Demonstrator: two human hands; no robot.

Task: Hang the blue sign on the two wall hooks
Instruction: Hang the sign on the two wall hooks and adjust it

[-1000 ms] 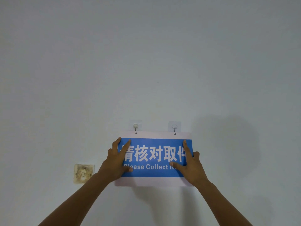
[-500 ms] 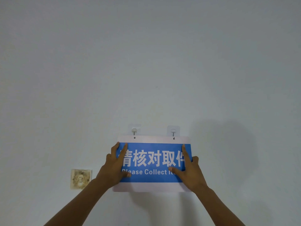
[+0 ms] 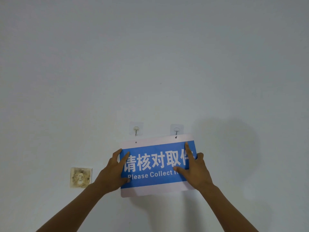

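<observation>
A blue sign (image 3: 155,166) with white lettering and a pale border is held flat against the white wall, tilted with its left end lower. My left hand (image 3: 113,173) grips its left edge, and my right hand (image 3: 194,171) presses on its right part, fingers spread over the letters. Two clear adhesive hooks are stuck on the wall above: the left hook (image 3: 136,129) and the right hook (image 3: 176,131). The sign's right hole sits just at the tip of the right hook. Its left hole hangs below the left hook, apart from it.
A stained, yellowed wall switch plate (image 3: 81,177) is set into the wall to the left of the sign. The shadow of a head falls on the wall at the right. Bare white wall fills the rest of the view.
The sign's left end has dropped away from the left hook, so the sign is now tilted. Its right hole stays by the right hook. Both hands keep their hold.
</observation>
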